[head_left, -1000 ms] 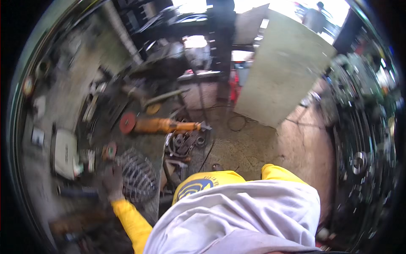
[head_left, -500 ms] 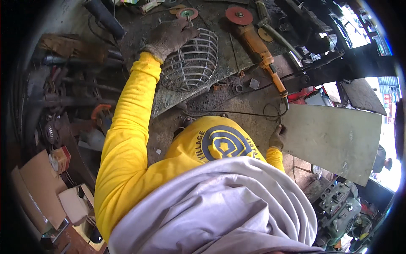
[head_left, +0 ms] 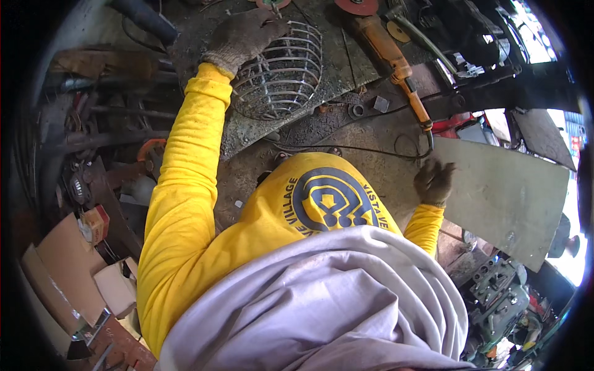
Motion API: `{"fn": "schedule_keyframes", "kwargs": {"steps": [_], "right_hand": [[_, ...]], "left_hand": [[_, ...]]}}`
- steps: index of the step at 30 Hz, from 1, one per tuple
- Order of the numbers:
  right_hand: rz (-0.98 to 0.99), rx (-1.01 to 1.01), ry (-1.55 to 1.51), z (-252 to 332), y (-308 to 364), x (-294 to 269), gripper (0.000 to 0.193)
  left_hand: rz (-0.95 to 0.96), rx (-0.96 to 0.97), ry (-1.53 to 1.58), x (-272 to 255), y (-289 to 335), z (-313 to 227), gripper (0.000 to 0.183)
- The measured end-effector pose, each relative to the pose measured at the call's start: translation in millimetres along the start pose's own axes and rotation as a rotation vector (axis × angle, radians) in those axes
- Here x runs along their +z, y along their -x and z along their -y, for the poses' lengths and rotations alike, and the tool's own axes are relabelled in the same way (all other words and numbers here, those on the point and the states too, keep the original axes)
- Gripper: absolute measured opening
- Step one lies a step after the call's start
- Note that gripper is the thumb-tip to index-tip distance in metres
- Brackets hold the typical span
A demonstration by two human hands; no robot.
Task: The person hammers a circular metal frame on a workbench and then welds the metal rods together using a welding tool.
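My left hand (head_left: pixel 244 40), in a dirty knitted glove, is at the far left rim of a rounded metal grille (head_left: pixel 284 77) made of curved bars. Its fingers close over that rim, though the fingertips are partly hidden. The grille lies on a dark, gritty worktable (head_left: pixel 247 137). My right hand (head_left: pixel 434 182), also gloved, is raised over the near left corner of a pale flat sheet (head_left: pixel 504 191). The fingers are loosely bent and apart, with nothing seen in them. Just beyond it hangs the cord of an orange angle grinder (head_left: pixel 387 55).
The grinder carries a red disc (head_left: pixel 357 5); a green-centred disc (head_left: pixel 272 4) lies beyond the grille. A metal nut (head_left: pixel 356 111) and a small block (head_left: pixel 381 104) are near the table's edge. Cardboard (head_left: pixel 68 266) stands at left, a greenish machine part (head_left: pixel 498 297) at lower right.
My right hand has risen and moved right, away from beside my body, and its fingers have spread. My left hand stays at the grille. The whole view has shifted slightly.
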State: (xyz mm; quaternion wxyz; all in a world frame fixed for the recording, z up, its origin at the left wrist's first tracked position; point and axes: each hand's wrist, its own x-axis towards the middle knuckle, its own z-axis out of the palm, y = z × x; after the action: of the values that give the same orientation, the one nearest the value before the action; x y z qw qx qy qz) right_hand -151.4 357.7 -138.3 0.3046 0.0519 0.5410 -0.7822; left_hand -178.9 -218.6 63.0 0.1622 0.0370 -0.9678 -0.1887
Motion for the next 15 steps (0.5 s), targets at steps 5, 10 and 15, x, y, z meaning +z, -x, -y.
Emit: {"fn": "schedule_keyframes", "kwargs": {"steps": [5,10,15], "right_hand": [[-0.328,-0.514,0.27,101.2,17.5,102.7,0.045],[-0.759,-0.891,1.211,151.2,27.5,145.2,0.044],[-0.36,0.156,0.943,188.6,49.9,119.8,0.052]], "left_hand": [[0.134,-0.025,0.053,-0.7,-11.5,-5.0,0.041],[0.041,-0.026,-0.096,-12.1,-0.2,-6.6,0.039],[0.036,-0.02,-0.114,-9.8,-1.1,-11.6,0.038]]}}
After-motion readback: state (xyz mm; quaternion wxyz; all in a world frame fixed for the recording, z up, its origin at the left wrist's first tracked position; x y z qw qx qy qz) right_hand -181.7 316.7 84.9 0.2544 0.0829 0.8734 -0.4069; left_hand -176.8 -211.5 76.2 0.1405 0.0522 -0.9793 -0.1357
